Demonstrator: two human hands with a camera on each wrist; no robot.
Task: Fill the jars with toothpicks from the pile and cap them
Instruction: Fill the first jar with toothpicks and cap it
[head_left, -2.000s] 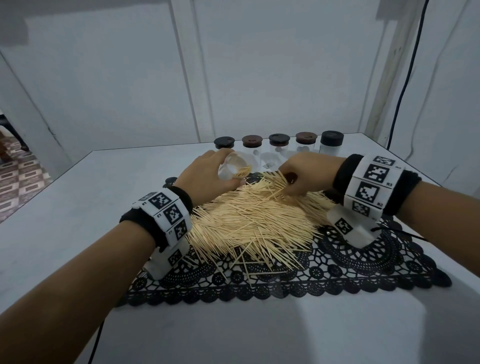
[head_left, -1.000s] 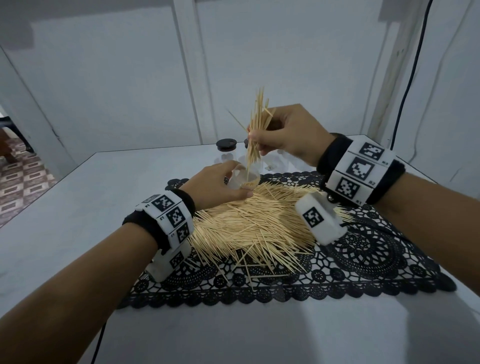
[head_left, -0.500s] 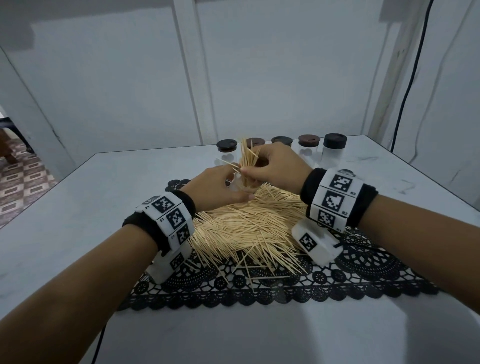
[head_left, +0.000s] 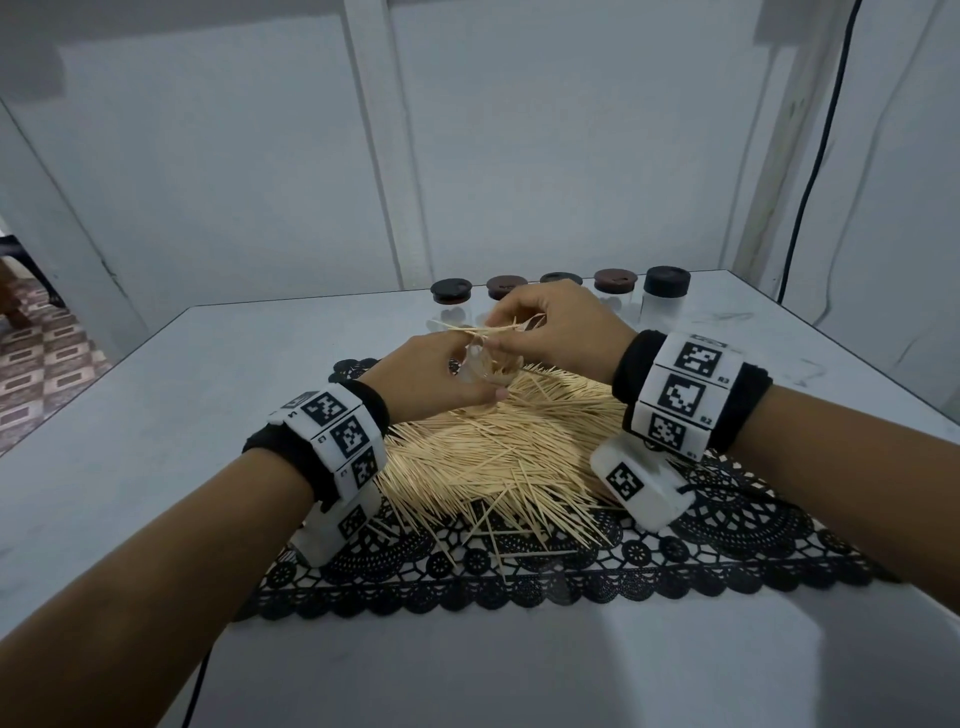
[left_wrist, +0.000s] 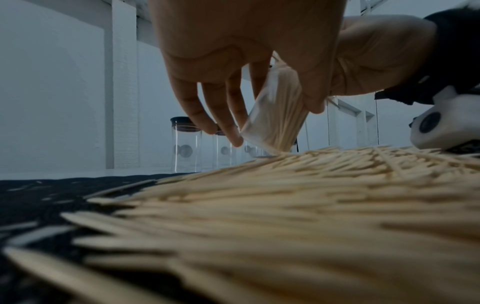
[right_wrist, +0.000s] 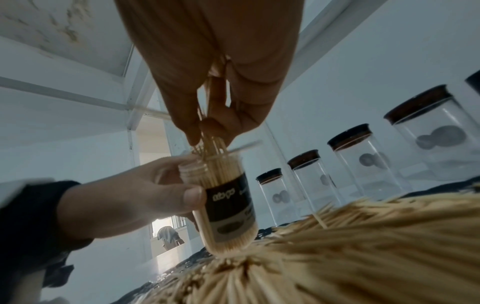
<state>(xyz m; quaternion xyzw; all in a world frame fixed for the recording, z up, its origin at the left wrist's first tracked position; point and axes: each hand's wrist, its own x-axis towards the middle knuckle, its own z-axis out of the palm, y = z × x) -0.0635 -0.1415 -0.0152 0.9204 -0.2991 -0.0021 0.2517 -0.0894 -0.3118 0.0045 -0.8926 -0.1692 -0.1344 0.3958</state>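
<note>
A large pile of toothpicks (head_left: 498, 447) lies on a black lace mat (head_left: 727, 540). My left hand (head_left: 431, 379) grips a small clear jar (right_wrist: 226, 203) with a dark label, packed with toothpicks, its base resting tilted on the pile. My right hand (head_left: 550, 327) is just above the jar's mouth and pinches a bunch of toothpicks (right_wrist: 210, 142) whose lower ends sit inside the opening. A few sticks (head_left: 483, 327) splay sideways across the rim. In the left wrist view the jar (left_wrist: 275, 115) leans between my thumb and fingers.
Several capped glass jars (head_left: 665, 299) with dark lids stand in a row at the table's far edge, behind my hands. Loose toothpicks (head_left: 514, 525) are scattered on the mat's near side. A black cable (head_left: 810, 171) hangs down the wall at right.
My right hand took a bunch from the pile, raised it high, then brought it down onto the jar's mouth. The left hand has kept the jar in place on the pile.
</note>
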